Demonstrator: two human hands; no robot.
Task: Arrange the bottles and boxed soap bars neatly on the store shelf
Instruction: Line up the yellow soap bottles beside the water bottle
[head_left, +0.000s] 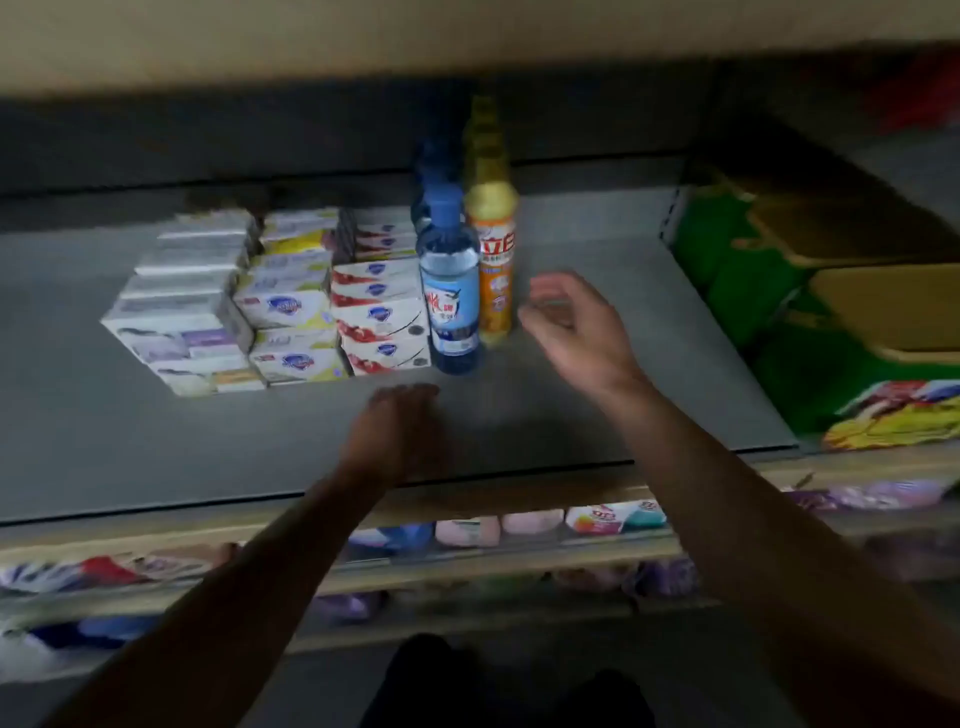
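The right hand (563, 322) is hovering with fingers loosely spread, gripping nothing, just to the right of the orange bottle (493, 260). That bottle is standing upright, long axis vertical, touching or nearly touching the blue bottle (451, 296) on its left; further bottles are lining up behind both. The right hand is the nearer one. The left hand (400, 431) is lying flat and empty over the shelf (623, 384), in front of the blue bottle. The boxed soap bars (280, 306) are sitting stacked in three rows left of the bottles. Labels are blurring; the boxes are showing a shield emblem, text unreadable.
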